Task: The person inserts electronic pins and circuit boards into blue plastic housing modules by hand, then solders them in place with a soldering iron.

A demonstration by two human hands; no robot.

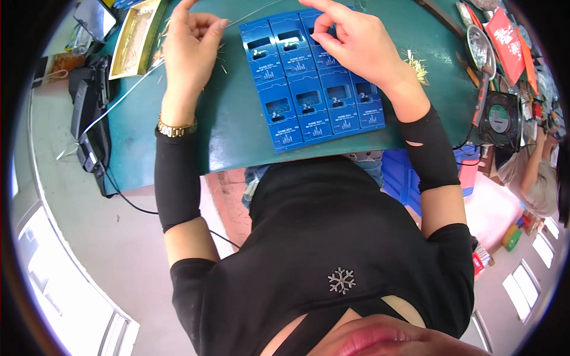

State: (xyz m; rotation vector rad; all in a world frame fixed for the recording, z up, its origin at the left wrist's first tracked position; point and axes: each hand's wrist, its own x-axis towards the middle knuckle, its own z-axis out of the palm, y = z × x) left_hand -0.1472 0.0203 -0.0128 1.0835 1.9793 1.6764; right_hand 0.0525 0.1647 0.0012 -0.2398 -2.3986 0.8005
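My left hand (193, 50) hovers left of a blue circuit board panel (291, 77). Its index finger points up to the picture's top edge, the thumb stands apart, and the other fingers are loosely bent; I see nothing held. Over the panel's upper right part is my right hand (362, 44), index finger stretched forward, thumb apart, other fingers curled, also with nothing visible in it. The panel lies slightly turned on the green table and is made of several equal boards with dark cutouts and white print. My right hand hides some of its upper boards.
Thin gold pins (417, 67) lie piled right of the panel. A yellow-rimmed tray (122, 59) stands left, near a white cable (122, 98). At the right are a red-handled soldering iron (481, 98), a black fan (502, 121) and red packets (504, 38). Blue crates (401, 178) sit below the table.
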